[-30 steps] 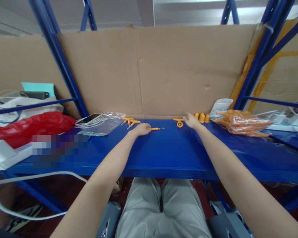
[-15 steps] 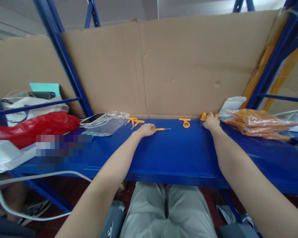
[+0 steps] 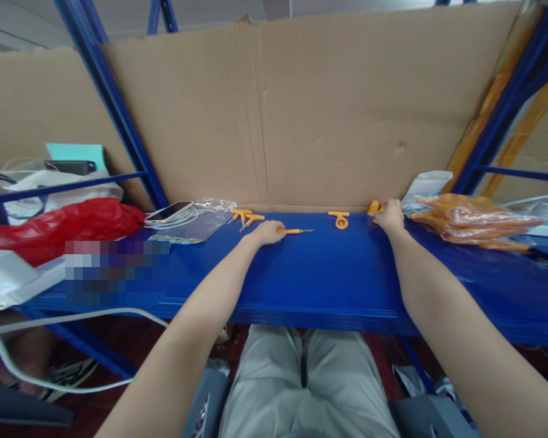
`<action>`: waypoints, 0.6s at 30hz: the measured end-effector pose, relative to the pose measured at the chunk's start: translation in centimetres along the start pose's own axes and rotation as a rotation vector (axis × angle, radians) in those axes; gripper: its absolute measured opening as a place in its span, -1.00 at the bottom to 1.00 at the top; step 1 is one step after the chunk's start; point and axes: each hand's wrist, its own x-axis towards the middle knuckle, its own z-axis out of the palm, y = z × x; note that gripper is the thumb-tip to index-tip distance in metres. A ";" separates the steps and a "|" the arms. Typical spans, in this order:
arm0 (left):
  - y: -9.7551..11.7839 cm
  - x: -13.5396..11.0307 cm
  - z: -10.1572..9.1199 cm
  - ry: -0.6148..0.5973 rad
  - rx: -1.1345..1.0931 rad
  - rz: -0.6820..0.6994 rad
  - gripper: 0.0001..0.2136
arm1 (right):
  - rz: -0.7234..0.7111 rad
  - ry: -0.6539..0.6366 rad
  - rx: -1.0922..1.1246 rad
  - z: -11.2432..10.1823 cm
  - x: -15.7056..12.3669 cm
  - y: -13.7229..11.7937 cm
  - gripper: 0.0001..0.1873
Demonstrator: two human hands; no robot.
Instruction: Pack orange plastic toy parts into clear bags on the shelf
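My left hand (image 3: 270, 232) is closed on an orange threaded rod (image 3: 294, 231) with a metal spiral tip that points right; it looks like a corkscrew, its other end hidden in my fingers. My right hand (image 3: 391, 215) pinches a small orange plastic piece (image 3: 382, 208) at the back edge of the blue table. Right beside those fingers stands another orange piece (image 3: 373, 207). Between my hands, near the back, lies an orange T-shaped handle (image 3: 338, 214) with a round orange ring (image 3: 341, 223) just in front of it. Orange T-handled corkscrews (image 3: 254, 218) lie beyond my left hand.
A clear plastic bag (image 3: 196, 226) with a phone (image 3: 176, 213) and white cable lies left. Further left are a red bag (image 3: 64, 228) and a white power strip (image 3: 31, 289). Bagged orange parts (image 3: 470, 222) lie right. A cardboard wall (image 3: 329, 115) closes the back.
My right hand has lifted slightly off the cluster of small orange pieces, with one now between its fingertips. My left hand holds its place. The whole view has shifted a little.
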 end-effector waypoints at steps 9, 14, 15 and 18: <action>0.7 -0.4 -0.3 -0.017 0.055 -0.007 -0.66 | 0.175 -0.136 0.037 -0.5 -0.1 0.8 -0.73; 1.0 -0.5 -0.6 -0.048 0.106 0.005 -0.66 | 0.212 -0.229 -0.044 -1.0 0.1 0.4 -0.83; 1.1 -0.5 -0.7 -0.056 0.122 0.000 -0.66 | 0.217 -0.247 -0.048 -1.0 0.1 0.4 -0.82; 1.3 -0.4 -0.8 -0.085 0.137 -0.024 -0.66 | 0.217 -0.295 -0.064 -0.6 0.2 0.5 -0.79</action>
